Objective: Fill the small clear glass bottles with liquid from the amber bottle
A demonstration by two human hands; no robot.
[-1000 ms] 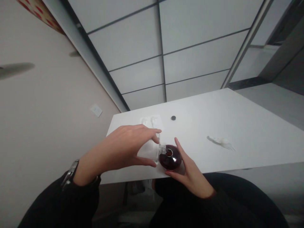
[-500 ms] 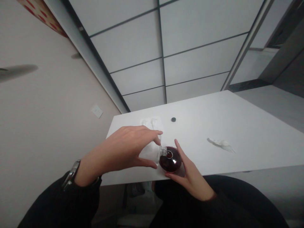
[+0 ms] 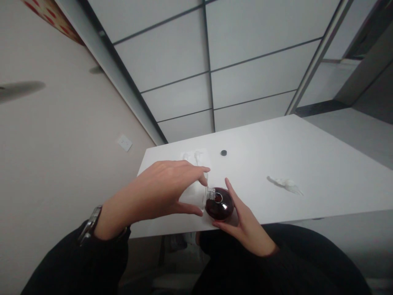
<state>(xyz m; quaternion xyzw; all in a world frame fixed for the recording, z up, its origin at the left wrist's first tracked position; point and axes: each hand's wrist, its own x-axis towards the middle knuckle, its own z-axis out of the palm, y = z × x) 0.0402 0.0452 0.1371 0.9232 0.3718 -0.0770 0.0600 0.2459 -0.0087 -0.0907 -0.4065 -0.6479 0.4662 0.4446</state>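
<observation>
My left hand [image 3: 168, 186] is curved around a clear, see-through container [image 3: 195, 194], thumb below and fingers above. This container lies tilted, its right end against a clear threaded neck [image 3: 211, 193] at the round bottle [image 3: 219, 207]. Dark red liquid fills that bottle, and a bright ring shows near its top. My right hand [image 3: 244, 223] grips it from the right, thumb and fingers on either side. Whether the threaded neck belongs to the container or the bottle, I cannot tell. Beyond the hands lies a small dark cap [image 3: 224, 153].
A crumpled whitish wrapper or tissue [image 3: 285, 184] lies on the right of the white table [image 3: 313, 164]. Small white pieces [image 3: 198, 156] rest on a pale sheet behind my left hand. A wall runs along the left; panelled doors [image 3: 181, 65] stand behind the table.
Both hands keep their hold on the container and the bottle. The whole view has shifted up slightly; little else differs.
</observation>
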